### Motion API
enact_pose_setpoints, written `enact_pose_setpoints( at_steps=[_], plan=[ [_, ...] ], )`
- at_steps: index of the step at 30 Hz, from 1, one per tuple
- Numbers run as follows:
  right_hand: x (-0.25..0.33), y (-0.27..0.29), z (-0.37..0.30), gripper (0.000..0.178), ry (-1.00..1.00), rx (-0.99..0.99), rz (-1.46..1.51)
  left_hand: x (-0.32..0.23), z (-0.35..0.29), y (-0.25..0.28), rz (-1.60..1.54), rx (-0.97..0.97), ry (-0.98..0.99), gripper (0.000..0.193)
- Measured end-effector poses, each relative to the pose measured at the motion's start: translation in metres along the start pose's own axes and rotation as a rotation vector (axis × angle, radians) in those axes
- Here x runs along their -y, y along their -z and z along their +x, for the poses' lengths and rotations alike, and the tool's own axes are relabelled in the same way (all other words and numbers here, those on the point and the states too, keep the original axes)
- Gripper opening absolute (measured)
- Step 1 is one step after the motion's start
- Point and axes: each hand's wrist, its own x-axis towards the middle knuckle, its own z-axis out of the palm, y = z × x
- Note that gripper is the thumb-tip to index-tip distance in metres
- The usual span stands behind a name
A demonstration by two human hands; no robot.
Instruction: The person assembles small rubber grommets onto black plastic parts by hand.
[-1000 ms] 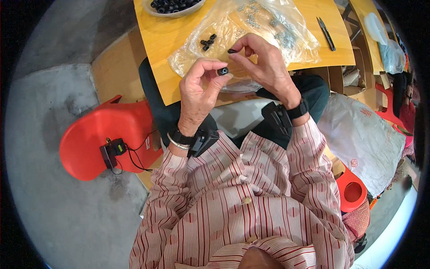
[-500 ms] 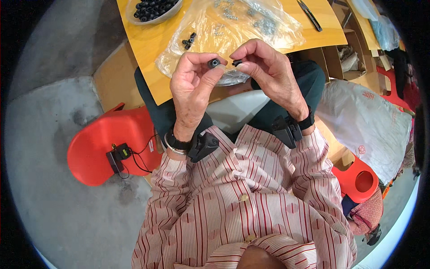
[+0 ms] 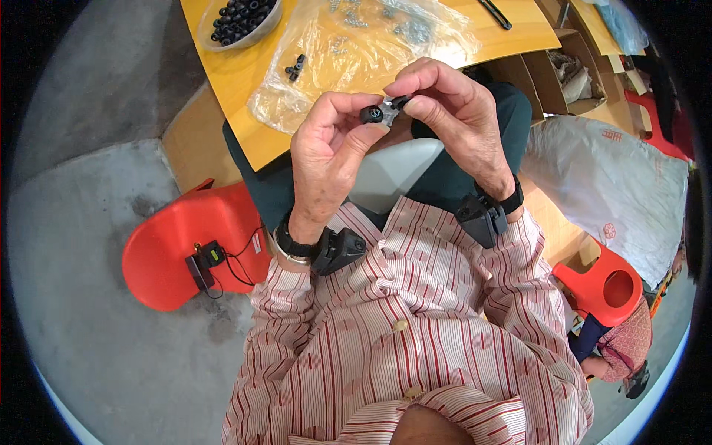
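Note:
My left hand pinches a small round black plastic part, hollow at its end, between thumb and forefinger. My right hand grips a smaller dark piece at its fingertips, mostly covered by the thumb and forefinger. The two parts are close together above my lap, at the table's near edge; whether they touch I cannot tell. Just beyond lies a clear plastic bag spread flat. A few little black parts and several small shiny metal pieces rest on it.
At the far left of the yellow table stands a clear bowl of black parts. A black pen-like tool lies at the far right. Open cardboard boxes, a white sack and red stools surround me.
My hands have drawn nearer each other, bringing the two black parts close together. The black part in my left hand has turned. The whole view has shifted slightly.

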Motion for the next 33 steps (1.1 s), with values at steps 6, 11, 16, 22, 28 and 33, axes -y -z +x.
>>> enact_pose_setpoints(
  at_steps=[6, 11, 16, 22, 28, 33],
  plan=[
    [0.004, 0.002, -0.005, 0.013, 0.046, 0.017, -0.058, -0.001, -0.005, -0.005, 0.033, 0.024, -0.015, 0.024],
    [0.005, 0.001, -0.006, 0.013, 0.083, 0.01, -0.137, -0.001, -0.008, -0.006, 0.038, 0.027, -0.017, 0.024],
    [0.005, 0.003, -0.008, 0.013, 0.155, -0.002, -0.236, -0.003, -0.009, -0.009, 0.085, 0.026, -0.042, 0.023],
    [0.008, 0.003, -0.01, 0.013, 0.197, 0.006, -0.357, -0.004, -0.013, -0.007, 0.111, 0.06, -0.025, 0.024],
    [0.002, 0.0, -0.013, 0.013, 0.147, 0.0, -0.225, -0.004, -0.013, -0.01, 0.151, 0.029, -0.068, 0.022],
    [0.002, -0.002, -0.015, 0.012, 0.118, -0.003, -0.16, -0.008, -0.014, -0.014, 0.219, -0.006, -0.12, 0.02]
  ],
)
